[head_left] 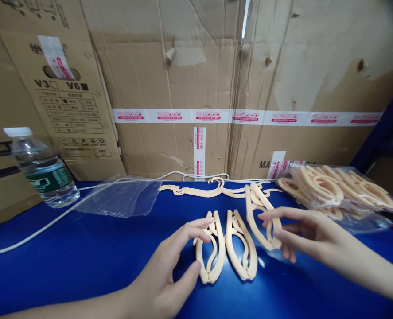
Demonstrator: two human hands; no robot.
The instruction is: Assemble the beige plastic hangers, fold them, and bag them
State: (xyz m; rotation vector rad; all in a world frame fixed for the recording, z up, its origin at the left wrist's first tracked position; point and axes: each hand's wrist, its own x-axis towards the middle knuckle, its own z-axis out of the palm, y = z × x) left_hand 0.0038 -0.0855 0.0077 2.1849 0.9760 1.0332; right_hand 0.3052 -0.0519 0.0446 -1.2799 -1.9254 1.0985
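Two beige folded hangers lie side by side on the blue table: a left one (220,257) and a middle one (252,261). My left hand (178,252) is at the left one, fingers stretched over its upper part and thumb by its lower left edge; the fingers are apart. A third folded hanger (253,221) is tilted in my right hand (302,235), pinched between thumb and fingers near its lower right side. Behind them, an unfolded hanger (199,192) with its hook up lies along the back of the table.
A clear bag of folded hangers (336,186) lies at the right. An empty-looking plastic bag (119,197) and a water bottle (46,173) are at the left. A white cable (50,226) crosses the table (93,270). Cardboard boxes (169,146) wall off the back.
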